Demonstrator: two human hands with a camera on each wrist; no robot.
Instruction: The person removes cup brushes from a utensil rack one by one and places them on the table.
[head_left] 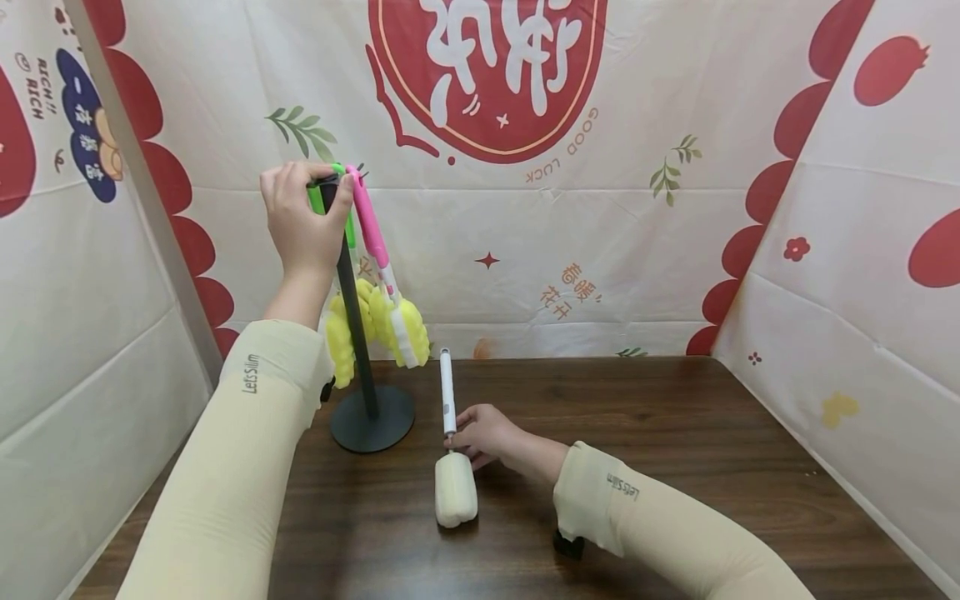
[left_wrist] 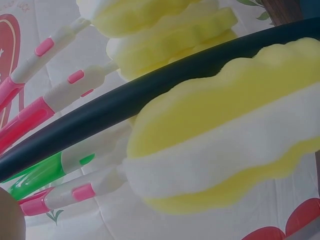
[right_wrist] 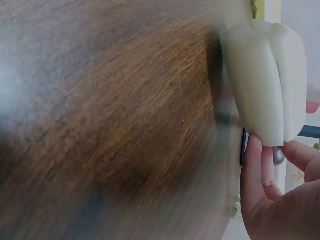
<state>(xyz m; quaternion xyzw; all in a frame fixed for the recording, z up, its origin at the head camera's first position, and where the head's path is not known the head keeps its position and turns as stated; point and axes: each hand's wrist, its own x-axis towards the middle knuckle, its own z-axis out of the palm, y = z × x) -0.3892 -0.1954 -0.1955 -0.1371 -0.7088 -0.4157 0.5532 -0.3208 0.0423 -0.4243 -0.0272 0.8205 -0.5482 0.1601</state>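
A white-handled sponge bottle brush (head_left: pixel 456 490) with a cream head is near the table's middle, its handle pointing away. My right hand (head_left: pixel 491 435) pinches its neck between thumb and fingers; the right wrist view shows the fingertips right at the base of the sponge head (right_wrist: pixel 265 85). At upper left, my left hand (head_left: pixel 303 208) grips the top of a black stand (head_left: pixel 352 308), thumb close to a pink handle. From the stand hang several bottle brushes with yellow-and-white wavy sponge heads (left_wrist: pixel 225 135), their handles pink (head_left: pixel 367 217) or green (left_wrist: pixel 37 177). The palm side is hidden.
The stand's round black base (head_left: pixel 372 419) rests on the dark wooden table (head_left: pixel 660 467), left of the white-handled brush. A printed cloth backdrop (head_left: pixel 487 225) rises behind the table, with cloth walls at both sides.
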